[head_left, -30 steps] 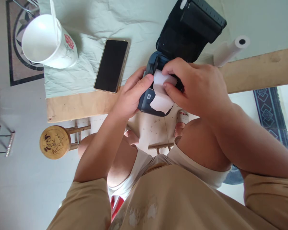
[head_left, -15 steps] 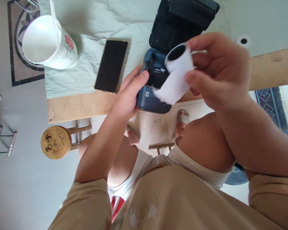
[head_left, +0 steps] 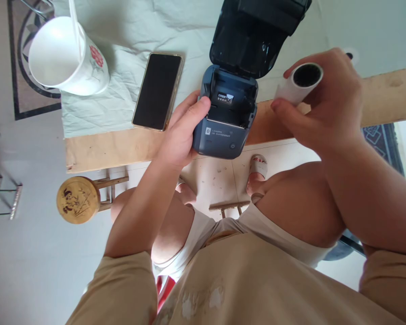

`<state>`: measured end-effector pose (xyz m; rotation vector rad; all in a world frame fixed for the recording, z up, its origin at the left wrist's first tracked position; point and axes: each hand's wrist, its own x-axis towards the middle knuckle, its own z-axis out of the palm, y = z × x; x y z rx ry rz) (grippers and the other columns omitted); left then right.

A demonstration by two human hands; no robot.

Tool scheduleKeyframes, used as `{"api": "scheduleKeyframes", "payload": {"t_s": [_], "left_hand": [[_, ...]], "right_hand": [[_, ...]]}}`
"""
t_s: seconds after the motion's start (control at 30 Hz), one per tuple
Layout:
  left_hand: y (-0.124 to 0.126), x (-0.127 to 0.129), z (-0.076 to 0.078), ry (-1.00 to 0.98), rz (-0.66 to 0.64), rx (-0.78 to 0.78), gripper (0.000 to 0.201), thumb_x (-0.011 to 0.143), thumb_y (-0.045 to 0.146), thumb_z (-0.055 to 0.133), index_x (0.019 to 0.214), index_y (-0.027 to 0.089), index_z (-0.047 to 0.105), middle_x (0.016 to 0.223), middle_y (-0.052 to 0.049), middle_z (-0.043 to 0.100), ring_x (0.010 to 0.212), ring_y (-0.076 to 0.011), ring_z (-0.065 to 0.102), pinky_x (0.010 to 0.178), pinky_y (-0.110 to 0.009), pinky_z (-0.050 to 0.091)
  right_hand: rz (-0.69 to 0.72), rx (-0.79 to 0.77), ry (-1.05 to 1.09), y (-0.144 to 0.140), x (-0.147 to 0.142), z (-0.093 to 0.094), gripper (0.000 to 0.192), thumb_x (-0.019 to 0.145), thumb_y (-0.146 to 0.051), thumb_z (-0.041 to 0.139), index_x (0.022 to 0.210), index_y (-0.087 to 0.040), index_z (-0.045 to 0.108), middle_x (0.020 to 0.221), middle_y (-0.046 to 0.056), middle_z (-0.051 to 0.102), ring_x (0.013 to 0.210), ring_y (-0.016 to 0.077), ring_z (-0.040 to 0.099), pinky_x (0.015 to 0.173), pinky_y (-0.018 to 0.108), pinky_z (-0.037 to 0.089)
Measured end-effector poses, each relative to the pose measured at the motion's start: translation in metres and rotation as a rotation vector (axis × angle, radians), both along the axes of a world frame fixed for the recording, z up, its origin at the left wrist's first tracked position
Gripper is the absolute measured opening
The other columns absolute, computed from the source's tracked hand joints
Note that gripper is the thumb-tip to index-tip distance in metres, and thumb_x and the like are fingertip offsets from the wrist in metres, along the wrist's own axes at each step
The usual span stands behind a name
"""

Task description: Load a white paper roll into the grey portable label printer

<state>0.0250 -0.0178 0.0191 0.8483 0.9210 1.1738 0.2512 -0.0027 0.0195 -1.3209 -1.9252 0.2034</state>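
Observation:
My left hand (head_left: 184,131) grips the left side of a dark blue portable label printer (head_left: 219,140), thumb on the rim of its paper bay. The printer's black lid (head_left: 245,40) stands swung back, and the bay shows a small printed sticker with no roll inside. Off to the printer's right, my right hand (head_left: 334,101) holds a white paper roll (head_left: 296,88) between thumb and fingers. Its dark hollow core faces up toward me. Part of the roll is hidden by the fingers.
A black phone (head_left: 158,92) lies on the pale green cloth (head_left: 125,27) left of the printer. Beyond it is a white flowered cup (head_left: 71,58) with a stick inside. Another roll (head_left: 350,55) sits partly behind my right hand. A wooden stool (head_left: 77,200) stands below the table edge.
My right hand has moved right with the paper roll, away from over the printer, and has turned it. The printer bay is now uncovered. My left hand keeps its grip.

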Motion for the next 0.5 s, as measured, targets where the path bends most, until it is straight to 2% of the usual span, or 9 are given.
{"api": "scheduleKeyframes", "payload": {"t_s": [0.07, 0.17, 0.27, 0.33, 0.37, 0.43, 0.5], "left_hand": [[0.001, -0.001, -0.002, -0.019, -0.012, 0.0, 0.02, 0.086, 0.036, 0.059, 0.082, 0.017, 0.063, 0.067, 0.0, 0.054, 0.056, -0.0069, 0.048, 0.053, -0.023, 0.031], [0.002, -0.002, -0.005, -0.062, -0.015, 0.015, 0.02, 0.088, 0.032, 0.056, 0.082, 0.015, 0.063, 0.069, 0.0, 0.055, 0.057, -0.0059, 0.051, 0.055, -0.021, 0.035], [0.001, -0.001, -0.005, -0.062, -0.003, 0.019, 0.02, 0.087, 0.033, 0.058, 0.079, 0.015, 0.063, 0.068, 0.0, 0.055, 0.058, -0.0062, 0.052, 0.055, -0.021, 0.037], [0.0, 0.001, -0.003, -0.042, 0.004, 0.016, 0.02, 0.086, 0.035, 0.06, 0.08, 0.017, 0.064, 0.07, 0.0, 0.057, 0.059, -0.0076, 0.052, 0.056, -0.022, 0.037], [0.0, 0.001, -0.002, -0.035, 0.007, 0.017, 0.019, 0.086, 0.035, 0.06, 0.081, 0.017, 0.064, 0.071, -0.001, 0.058, 0.061, -0.0083, 0.052, 0.056, -0.023, 0.037], [-0.001, 0.001, 0.0, -0.035, 0.003, 0.022, 0.018, 0.086, 0.035, 0.059, 0.08, 0.018, 0.064, 0.072, -0.001, 0.057, 0.062, -0.0092, 0.052, 0.057, -0.024, 0.037], [-0.001, 0.0, 0.0, -0.043, -0.009, 0.029, 0.017, 0.086, 0.033, 0.06, 0.079, 0.019, 0.063, 0.071, -0.001, 0.056, 0.062, -0.0092, 0.05, 0.058, -0.024, 0.037]], "right_hand": [[0.008, -0.03, -0.101, 0.002, 0.004, -0.003, 0.025, 0.072, -0.034, 0.067, 0.094, -0.024, 0.061, 0.094, 0.006, 0.065, 0.087, 0.0196, 0.061, 0.074, 0.036, 0.049], [0.013, -0.173, -0.22, 0.008, 0.009, -0.011, 0.032, 0.07, -0.039, 0.069, 0.097, -0.025, 0.059, 0.085, 0.006, 0.066, 0.08, 0.0207, 0.061, 0.068, 0.036, 0.046], [-0.012, -0.247, -0.219, 0.006, 0.008, -0.014, 0.056, 0.064, -0.038, 0.075, 0.116, -0.026, 0.055, 0.089, 0.006, 0.067, 0.08, 0.0215, 0.063, 0.07, 0.036, 0.048], [0.015, -0.189, -0.147, 0.001, 0.008, -0.01, 0.068, 0.062, -0.034, 0.078, 0.124, -0.027, 0.051, 0.101, 0.007, 0.068, 0.087, 0.0216, 0.065, 0.074, 0.036, 0.05], [0.042, -0.134, -0.092, -0.001, 0.008, -0.008, 0.067, 0.063, -0.032, 0.077, 0.125, -0.026, 0.052, 0.106, 0.008, 0.068, 0.091, 0.0216, 0.066, 0.076, 0.035, 0.051], [0.089, 0.039, 0.055, -0.003, 0.015, -0.003, 0.053, 0.068, -0.028, 0.072, 0.12, -0.025, 0.059, 0.11, 0.008, 0.067, 0.094, 0.0208, 0.066, 0.071, 0.032, 0.05], [-0.013, 0.204, 0.244, -0.001, 0.027, 0.0, 0.038, 0.072, -0.023, 0.066, 0.11, -0.025, 0.066, 0.108, 0.007, 0.067, 0.091, 0.0188, 0.066, 0.066, 0.03, 0.045]]}}
